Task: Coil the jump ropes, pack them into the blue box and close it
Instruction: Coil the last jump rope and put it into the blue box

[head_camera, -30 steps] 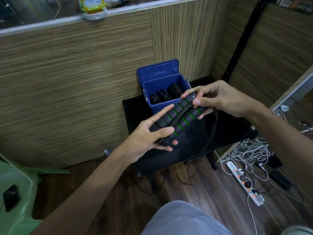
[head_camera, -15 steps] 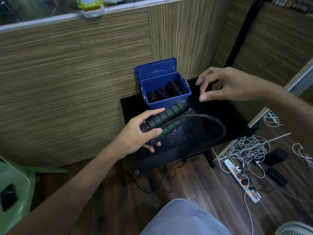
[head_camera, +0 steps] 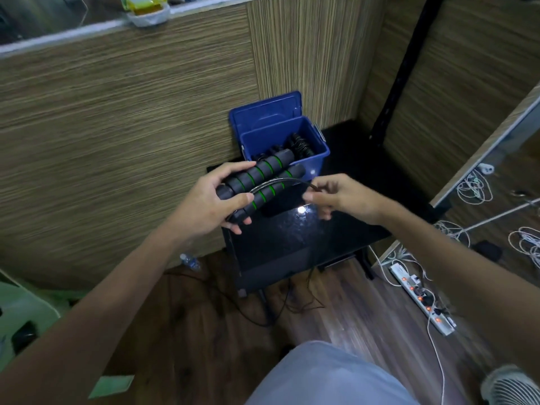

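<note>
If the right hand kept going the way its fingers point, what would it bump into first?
Most likely the lower jump rope handle: the right hand, pinching the rope, points left toward it. Depth is uncertain, so it might pass just in front.

The jump rope handles (head_camera: 257,182) looked like matt black foam, ribbed, with thin green bands set in the grooves. The cord (head_camera: 280,182) arching off them was smooth and slightly shiny, like coated plastic. The blue box (head_camera: 317,162) and its lid (head_camera: 263,115) were hard plastic with a soft sheen. The desk (head_camera: 292,235) had a black glossy top that mirrored a lamp as a bright spot. The wall panel (head_camera: 117,135) behind it showed a streaked wood-grain finish, matt. The floor (head_camera: 336,311) was dark wood planking with a low gloss.
</note>
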